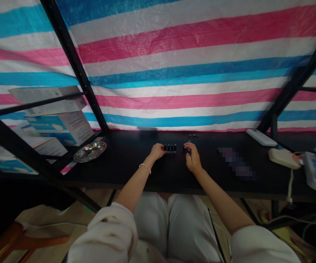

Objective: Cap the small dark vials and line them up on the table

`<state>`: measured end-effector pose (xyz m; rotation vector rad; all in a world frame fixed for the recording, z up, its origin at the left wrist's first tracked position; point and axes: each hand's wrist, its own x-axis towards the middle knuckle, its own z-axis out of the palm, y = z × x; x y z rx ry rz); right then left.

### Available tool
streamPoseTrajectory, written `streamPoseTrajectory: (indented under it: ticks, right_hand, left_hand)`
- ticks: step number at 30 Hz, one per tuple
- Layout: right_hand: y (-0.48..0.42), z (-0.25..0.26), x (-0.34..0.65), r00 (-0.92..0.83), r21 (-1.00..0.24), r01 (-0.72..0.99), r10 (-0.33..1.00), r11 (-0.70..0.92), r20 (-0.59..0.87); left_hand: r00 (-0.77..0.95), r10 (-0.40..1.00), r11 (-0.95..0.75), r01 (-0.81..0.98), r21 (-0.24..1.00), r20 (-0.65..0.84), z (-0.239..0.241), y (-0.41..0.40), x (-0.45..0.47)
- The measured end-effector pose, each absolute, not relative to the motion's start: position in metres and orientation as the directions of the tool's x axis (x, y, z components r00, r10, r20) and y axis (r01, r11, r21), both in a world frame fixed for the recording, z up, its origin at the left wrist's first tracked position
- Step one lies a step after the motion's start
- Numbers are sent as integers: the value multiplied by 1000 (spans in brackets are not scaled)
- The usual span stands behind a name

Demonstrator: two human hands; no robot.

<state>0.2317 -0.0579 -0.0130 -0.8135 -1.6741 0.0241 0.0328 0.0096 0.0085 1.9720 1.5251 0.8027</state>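
Note:
My left hand (157,151) rests on the black table (136,164) with its fingers curled against the left end of a small black ridged part (170,148). My right hand (193,157) lies just right of that part, fingers bent and pinched at the fingertips near the table top; what they hold, if anything, is too small and dark to make out. A few tiny dark pieces (193,136) lie farther back on the table.
A round metal dish (90,151) sits at the table's left. Stacked blue and white boxes (56,128) fill a black metal rack at left. White devices (261,137) (284,157) and a cable lie at right. A striped tarp hangs behind.

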Motion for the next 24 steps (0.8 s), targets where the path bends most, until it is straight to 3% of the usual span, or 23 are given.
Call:
streamPoseTrajectory:
  ticks: [8,13,16,20,24]
  right_hand:
    - [-55,-12,233,49,-443,521,492,730,869]
    - [-44,-6,242,324,-585,584,499,563,804]
    - [-34,-4,250,444,-649,628,488,429,752]
    - [-23,-3,255,451,-649,705,526,286,721]
    - [-18,-6,251,452,-645,750,600,145,660]
  left_hand:
    - [213,973,-221,733,643,92,5,9,33]
    - [158,984,-173,700,693,86,7,4,23]
    - [105,968,-233,704,670,227,19,1,16]
    - [83,859,-412,699,585,506,49,-4,23]
    - [200,797,-510,729,457,570,72,-6,52]
